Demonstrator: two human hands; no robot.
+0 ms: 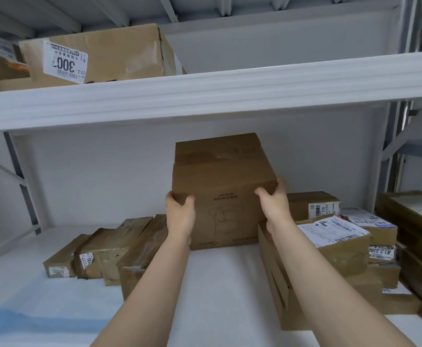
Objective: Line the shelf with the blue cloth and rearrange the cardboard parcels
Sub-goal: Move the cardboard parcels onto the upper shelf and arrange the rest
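Brown cardboard makes up the box (223,196), which is gripped at its two upper front corners. Its top is crossed by a strip of clear tape, and its front face is printed with a faint line drawing and small lettering, both upside down. The left hand (180,216) is curled round the left corner, with the thumb laid on the front face and the other fingers wrapped out of sight round the side. The right hand (274,204) is closed on the right corner in the same way, thumb in front and fingertips over the edge.

Below the fingers, the box's lower edge is met by the blue cloth (29,319), which is spread pale over the shelf board and is deeper blue near the front left. Whether the box is resting or slightly lifted cannot be told.

To the left of the left fingers, a row of flat parcels (109,251) wrapped in glossy tape is set side by side on the cloth. To the right of the right fingers, labelled parcels (330,246) are stacked, one just beside the box. Above the fingers, beyond the white beam (205,96), a large tagged carton (99,53) is seen.
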